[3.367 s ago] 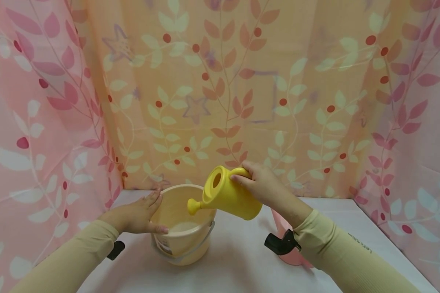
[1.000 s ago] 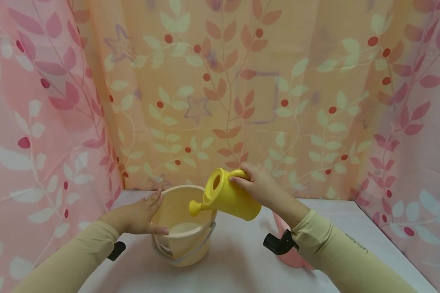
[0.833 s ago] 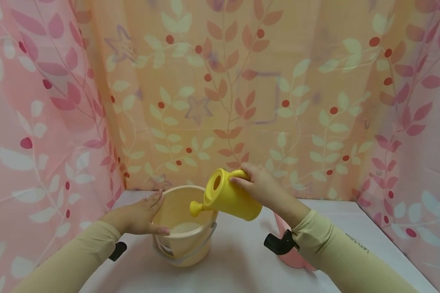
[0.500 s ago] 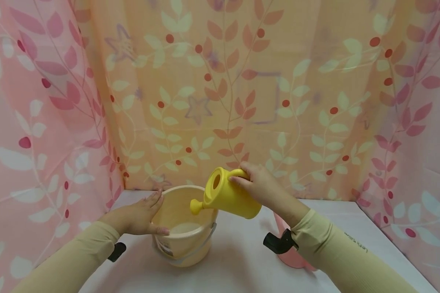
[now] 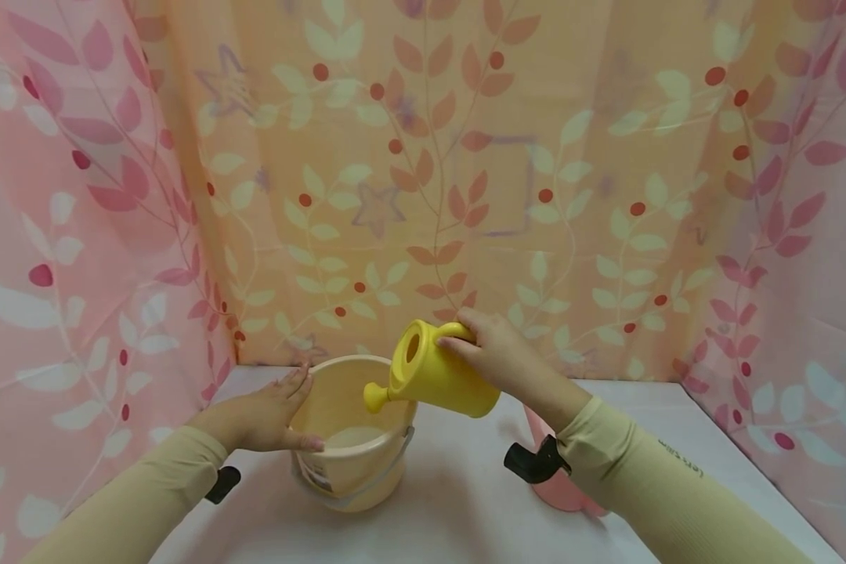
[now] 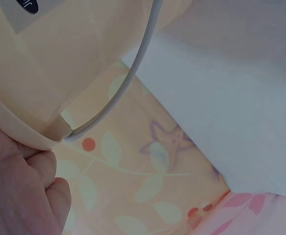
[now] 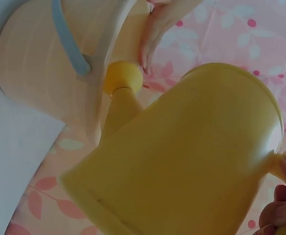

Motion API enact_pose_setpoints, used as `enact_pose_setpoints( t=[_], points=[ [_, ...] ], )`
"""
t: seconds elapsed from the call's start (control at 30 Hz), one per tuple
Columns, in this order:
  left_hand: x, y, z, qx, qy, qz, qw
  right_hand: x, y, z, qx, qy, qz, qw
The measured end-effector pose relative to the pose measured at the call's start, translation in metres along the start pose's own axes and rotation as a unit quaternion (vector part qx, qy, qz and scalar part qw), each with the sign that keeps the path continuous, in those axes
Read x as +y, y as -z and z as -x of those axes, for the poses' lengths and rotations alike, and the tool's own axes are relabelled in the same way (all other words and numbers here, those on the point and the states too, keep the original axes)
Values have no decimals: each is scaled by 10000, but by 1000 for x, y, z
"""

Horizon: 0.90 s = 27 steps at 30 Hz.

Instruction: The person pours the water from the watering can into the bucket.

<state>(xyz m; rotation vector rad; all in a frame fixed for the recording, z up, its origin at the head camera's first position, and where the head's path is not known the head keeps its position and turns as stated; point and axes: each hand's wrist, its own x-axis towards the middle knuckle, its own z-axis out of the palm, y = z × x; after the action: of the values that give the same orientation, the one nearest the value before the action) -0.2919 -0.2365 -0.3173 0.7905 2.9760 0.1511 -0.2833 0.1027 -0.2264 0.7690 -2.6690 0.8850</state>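
Observation:
My right hand (image 5: 497, 350) grips the handle of a yellow watering can (image 5: 444, 376), held in the air and tipped left. Its round spout head (image 5: 376, 397) hangs inside the mouth of a cream bucket (image 5: 366, 478); no water shows leaving it. The bucket stands upright, its grey bail handle (image 5: 384, 479) lowered against the front. My left hand (image 5: 268, 413) rests on the bucket's left rim with fingers spread and the thumb along the near rim. In the left wrist view, the palm (image 6: 11, 196) lies against the rim. The right wrist view shows the can's body (image 7: 182, 152) close up.
A pink container (image 5: 560, 489) stands on the white table (image 5: 451, 525) at the right, partly hidden behind my right forearm and the black wrist camera (image 5: 532, 462). Patterned curtains (image 5: 507, 258) enclose the table at the back and both sides.
The watering can's base has risen slightly, tipping the can a little further toward the bucket. The left hand and the bucket hold their places.

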Motion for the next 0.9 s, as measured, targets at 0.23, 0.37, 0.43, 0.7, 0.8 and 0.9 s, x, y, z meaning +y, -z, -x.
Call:
enact_pose_setpoints(
  t=[0.23, 0.37, 0.43, 0.7, 0.8, 0.9],
  points=[
    [-7, -5, -4, 41, 50, -56, 10000, -2, 1, -2, -5, -23, 36, 10000],
    [-4, -1, -3, -3, 30, -29, 10000, -1, 2, -1, 56, -12, 41, 10000],
    [0, 2, -2, -47, 52, -61, 10000, 0, 2, 0, 97, -4, 27, 9999],
    [0, 3, 0, -89, 21, -92, 9999, 4, 3, 2, 200, -56, 48, 9998],
    [-3, -1, -2, -24, 29, -152, 9999, 5, 2, 2, 165, -40, 49, 9998],
    [-5, -5, -3, 34, 60, -104, 9999, 5, 1, 1, 131, -3, 75, 9999]
  ],
)
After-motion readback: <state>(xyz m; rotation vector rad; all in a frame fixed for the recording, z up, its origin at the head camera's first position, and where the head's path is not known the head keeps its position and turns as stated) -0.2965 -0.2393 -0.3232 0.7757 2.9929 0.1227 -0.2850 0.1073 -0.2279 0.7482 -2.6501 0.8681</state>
